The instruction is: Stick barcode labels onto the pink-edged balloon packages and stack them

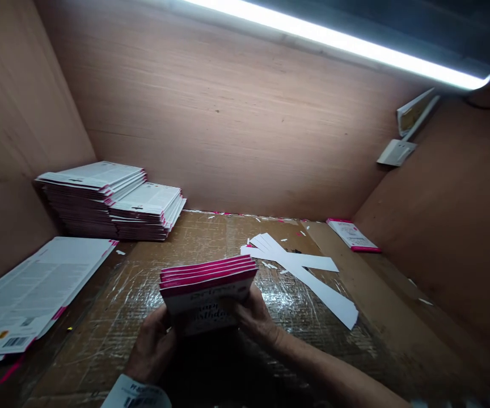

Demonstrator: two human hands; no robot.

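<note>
Several flat white card packs with pink top edges are held upright in a bundle in front of me. Dark lettering on the nearest one reads partly as "birthday". My left hand is closed on the lower left side of the bundle. On its right side my right hand grips it, fingers lying over the front face. The bottom of the bundle is in shadow. A white label with a barcode shows at my left wrist.
Stacks of similar packs stand at the back left, above flat printed sheets. White paper strips lie crossed at right on the film-covered cardboard surface. One more pack rests near the right wall, below a wall switch.
</note>
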